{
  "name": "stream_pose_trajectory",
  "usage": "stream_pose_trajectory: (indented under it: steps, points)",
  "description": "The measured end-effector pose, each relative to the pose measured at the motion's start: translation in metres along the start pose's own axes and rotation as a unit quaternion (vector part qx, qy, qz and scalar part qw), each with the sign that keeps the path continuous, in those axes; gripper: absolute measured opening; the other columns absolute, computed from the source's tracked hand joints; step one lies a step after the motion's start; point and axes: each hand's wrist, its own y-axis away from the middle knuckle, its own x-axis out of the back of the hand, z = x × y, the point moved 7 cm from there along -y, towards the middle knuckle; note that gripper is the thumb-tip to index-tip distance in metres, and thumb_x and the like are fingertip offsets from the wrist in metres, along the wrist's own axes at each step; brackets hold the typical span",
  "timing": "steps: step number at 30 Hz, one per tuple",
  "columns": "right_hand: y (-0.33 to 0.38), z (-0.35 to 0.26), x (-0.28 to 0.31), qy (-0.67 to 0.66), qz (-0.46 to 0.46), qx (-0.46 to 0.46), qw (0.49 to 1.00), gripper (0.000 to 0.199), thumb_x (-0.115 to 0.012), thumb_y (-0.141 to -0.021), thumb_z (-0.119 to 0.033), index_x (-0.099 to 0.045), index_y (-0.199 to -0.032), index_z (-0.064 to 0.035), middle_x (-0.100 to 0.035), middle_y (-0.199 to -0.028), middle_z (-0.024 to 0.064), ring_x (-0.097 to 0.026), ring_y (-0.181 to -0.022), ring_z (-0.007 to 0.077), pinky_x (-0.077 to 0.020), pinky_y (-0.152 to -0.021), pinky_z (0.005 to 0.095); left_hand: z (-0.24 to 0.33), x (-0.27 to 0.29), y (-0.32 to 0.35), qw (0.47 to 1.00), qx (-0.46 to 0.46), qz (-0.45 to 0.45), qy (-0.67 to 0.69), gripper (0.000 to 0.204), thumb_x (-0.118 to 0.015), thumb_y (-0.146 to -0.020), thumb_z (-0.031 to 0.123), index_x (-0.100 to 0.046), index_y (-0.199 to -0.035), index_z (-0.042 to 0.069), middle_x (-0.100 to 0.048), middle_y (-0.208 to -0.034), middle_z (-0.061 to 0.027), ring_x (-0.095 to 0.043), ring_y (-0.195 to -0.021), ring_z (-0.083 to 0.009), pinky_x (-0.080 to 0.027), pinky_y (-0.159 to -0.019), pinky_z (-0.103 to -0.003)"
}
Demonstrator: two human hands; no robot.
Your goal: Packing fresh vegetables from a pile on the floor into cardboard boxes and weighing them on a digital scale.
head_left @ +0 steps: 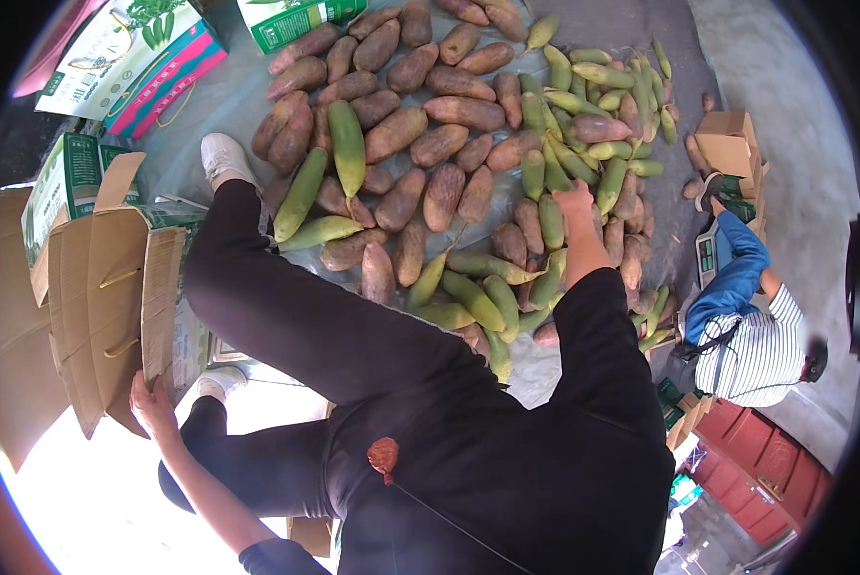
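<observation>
My right hand (573, 199) reaches out over the pile, its fingers bent down onto a green radish (550, 222) among several others; the fingertips are partly hidden. At the left, my left hand (152, 407) is closed on the lower edge of an open cardboard box (159, 307) with raised flaps. Long green radishes (347, 149) and reddish-brown, soil-marked roots that look like sweet potatoes (444, 196) cover the ground sheet before me. Two large green radishes lie on the roots near my left shoe.
White-and-green printed cartons (66, 192) and a pink-edged gift box (152, 86) stand at the far left. On the right, another person in a striped shirt (751, 355) is beside a scale (706, 259) and a brown carton (727, 144). A red door (765, 470) is farther back.
</observation>
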Motion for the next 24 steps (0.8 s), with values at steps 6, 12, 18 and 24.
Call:
stream_pose_trajectory:
  steps: [6,12,18,24]
  points:
    - [-0.085,0.057,-0.02,-0.1,0.039,0.081,0.991,0.079,-0.077,-0.065,-0.026,-0.042,-0.132,-0.0045,-0.049,-0.127,0.0213,-0.05,-0.116,0.0315,-0.0428,-0.096,0.0366,0.003,-0.024,-0.011,1.0,0.003,-0.015,0.022,0.033,-0.06,-0.077,0.005,-0.054,-0.108,-0.003,-0.06,-0.098,-0.0226,-0.055,-0.09,-0.0411,-0.042,-0.081,-0.045]
    - [-0.038,0.009,-0.024,0.023,0.026,0.014,0.999,0.074,-0.077,-0.064,-0.031,-0.047,-0.128,-0.0064,-0.054,-0.121,0.02,-0.053,-0.114,0.0287,-0.0445,-0.094,0.0374,-0.015,-0.006,0.0,1.0,0.007,-0.003,0.002,0.034,-0.059,-0.077,0.005,-0.053,-0.11,-0.004,-0.059,-0.1,-0.0236,-0.056,-0.091,-0.0411,-0.043,-0.081,-0.045]
    - [-0.016,-0.011,-0.005,0.052,0.03,-0.011,0.998,0.07,-0.075,-0.066,-0.035,-0.05,-0.125,-0.0065,-0.056,-0.121,0.0171,-0.055,-0.111,0.0278,-0.0446,-0.093,0.0369,-0.008,-0.013,-0.001,1.0,0.006,-0.004,-0.009,0.036,-0.059,-0.081,0.007,-0.052,-0.113,-0.006,-0.059,-0.108,-0.0235,-0.055,-0.097,-0.0404,-0.042,-0.086,-0.044]
    - [-0.007,0.002,-0.011,0.049,0.049,0.036,0.997,0.064,-0.074,-0.067,-0.033,-0.055,-0.12,-0.0021,-0.062,-0.11,0.0161,-0.059,-0.103,0.0265,-0.0468,-0.086,0.0348,-0.013,-0.012,-0.002,0.999,0.028,-0.012,-0.01,0.036,-0.058,-0.082,0.009,-0.052,-0.115,-0.006,-0.057,-0.113,-0.024,-0.054,-0.102,-0.0399,-0.042,-0.088,-0.043]
